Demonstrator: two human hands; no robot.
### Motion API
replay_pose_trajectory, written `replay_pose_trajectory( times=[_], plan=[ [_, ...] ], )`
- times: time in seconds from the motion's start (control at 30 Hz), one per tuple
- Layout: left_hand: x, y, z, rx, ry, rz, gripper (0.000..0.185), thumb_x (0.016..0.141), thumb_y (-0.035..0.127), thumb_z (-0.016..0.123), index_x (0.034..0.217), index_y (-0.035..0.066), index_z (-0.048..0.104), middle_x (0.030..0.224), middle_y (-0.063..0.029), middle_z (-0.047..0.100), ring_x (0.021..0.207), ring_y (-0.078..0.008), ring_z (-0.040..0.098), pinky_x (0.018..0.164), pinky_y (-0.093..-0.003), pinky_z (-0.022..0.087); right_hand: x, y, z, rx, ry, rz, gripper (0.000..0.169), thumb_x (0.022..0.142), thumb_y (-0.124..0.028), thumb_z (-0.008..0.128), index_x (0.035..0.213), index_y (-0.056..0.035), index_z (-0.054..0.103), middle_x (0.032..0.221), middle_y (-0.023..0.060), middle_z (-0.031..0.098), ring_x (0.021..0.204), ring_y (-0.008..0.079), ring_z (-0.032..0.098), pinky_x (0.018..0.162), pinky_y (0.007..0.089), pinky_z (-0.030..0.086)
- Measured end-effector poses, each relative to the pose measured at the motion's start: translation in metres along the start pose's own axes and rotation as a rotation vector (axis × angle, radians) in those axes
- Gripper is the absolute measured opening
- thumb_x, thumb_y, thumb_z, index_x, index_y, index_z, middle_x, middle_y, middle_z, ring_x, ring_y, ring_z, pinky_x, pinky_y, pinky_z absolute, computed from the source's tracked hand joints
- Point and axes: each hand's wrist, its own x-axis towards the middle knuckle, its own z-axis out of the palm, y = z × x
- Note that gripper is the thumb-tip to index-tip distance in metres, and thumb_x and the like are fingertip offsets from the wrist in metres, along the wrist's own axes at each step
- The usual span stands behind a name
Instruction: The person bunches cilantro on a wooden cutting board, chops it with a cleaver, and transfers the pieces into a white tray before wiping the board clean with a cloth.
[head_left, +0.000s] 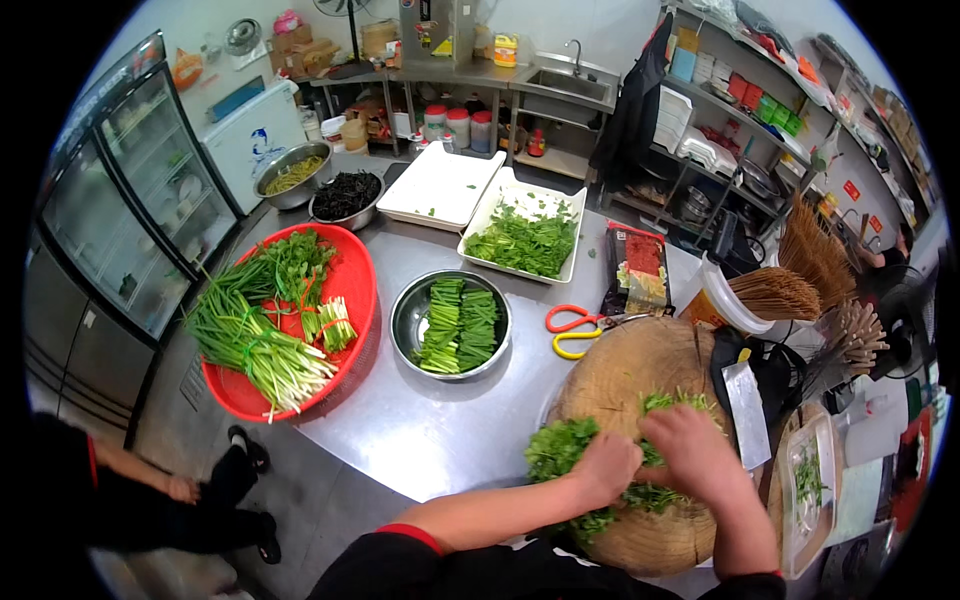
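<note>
A bunch of leafy green herbs, like coriander (559, 448), lies over the near left part of a round wooden chopping block (622, 375). My left hand (609, 466) is closed on the herbs near the block's middle. My right hand (690, 450) is just to its right, over the stems, fingers bent; its grip is partly hidden. Behind it, cut stems (679, 401) lie on the wood. A cleaver (747, 415) rests at the block's right edge. Scissors with red and yellow handles (574, 330) touch its far edge. Left of the block stands a steel bowl (506, 341) of cut green stalks.
A red basket (367, 300) holds spring onions and herbs. White trays (442, 184) stand behind, one with chopped leaves (525, 240). A clear container (814, 480) is at the right, below a white bucket (731, 296) of skewers. Another person (142, 480) stands at the left.
</note>
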Motion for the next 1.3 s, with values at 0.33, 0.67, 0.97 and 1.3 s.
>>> replay_pose_trajectory(
  times=[0.33,0.67,0.97,1.3],
  plan=[
    [0.016,-0.007,0.102,-1.2,0.247,0.327,0.05,0.084,0.04,0.057,0.119,0.007,0.05,0.119,-0.0103,0.052,0.111,-0.0266,0.048,0.093,-0.0441,0.037,0.271,-0.015,0.126,1.16,-0.102,0.643,0.051,0.087,-0.015,0.059,0.129,0.0087,0.041,0.086,0.0157,0.064,0.06,0.0196,0.065,0.049,0.029,0.053],
    [-0.021,-0.043,0.061,-0.496,0.307,0.503,0.044,0.082,0.038,0.056,0.114,0.007,0.05,0.113,-0.0103,0.052,0.106,-0.0261,0.048,0.088,-0.0431,0.037,0.303,-0.028,0.163,1.131,-0.014,0.716,0.022,0.083,-0.006,0.053,0.102,0.0023,0.047,0.08,0.0141,0.06,0.056,0.0206,0.06,0.043,0.0309,0.051],
    [-0.026,-0.051,0.061,-0.524,0.303,0.559,0.04,0.081,0.036,0.056,0.109,0.007,0.05,0.108,-0.0103,0.052,0.102,-0.0257,0.048,0.085,-0.0422,0.038,0.347,-0.057,0.157,1.258,0.072,0.813,0.018,0.083,-0.002,0.049,0.1,0.0028,0.047,0.083,0.0146,0.058,0.06,0.0225,0.059,0.046,0.0336,0.054],
    [-0.024,-0.065,0.061,-0.5,0.281,0.59,0.035,0.08,0.033,0.055,0.103,0.007,0.05,0.102,-0.0103,0.051,0.097,-0.0252,0.049,0.081,-0.0413,0.038,0.39,-0.065,0.15,1.382,0.107,0.812,0.02,0.083,0.0,0.048,0.103,0.0059,0.047,0.091,0.0162,0.058,0.062,0.0235,0.061,0.048,0.0335,0.057]
  ],
)
